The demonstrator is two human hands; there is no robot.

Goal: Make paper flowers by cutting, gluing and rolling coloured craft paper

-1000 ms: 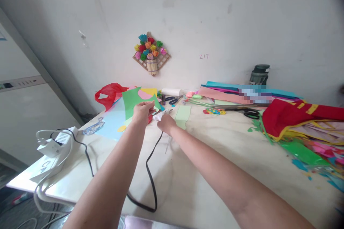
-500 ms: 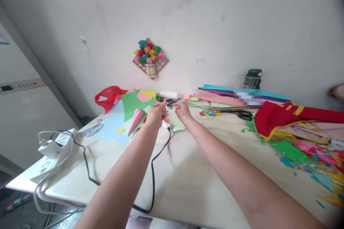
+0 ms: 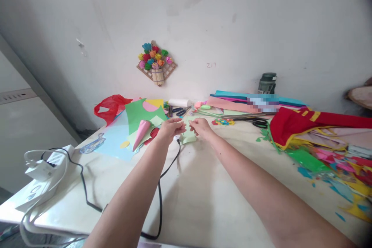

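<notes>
Both left hand (image 3: 171,129) and right hand (image 3: 201,127) curl inward; whether gripping anything, we cannot tell. The flat, pale-green sheet (image 3: 189,139) nearby looks light, flimsy, best edge-held.

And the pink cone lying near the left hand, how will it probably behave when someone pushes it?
The pink cone would probably roll in a curve, since it lies on its side and narrows to a point. It is likely light, as it looks like rolled sheet, and its wide end might dent.
</notes>
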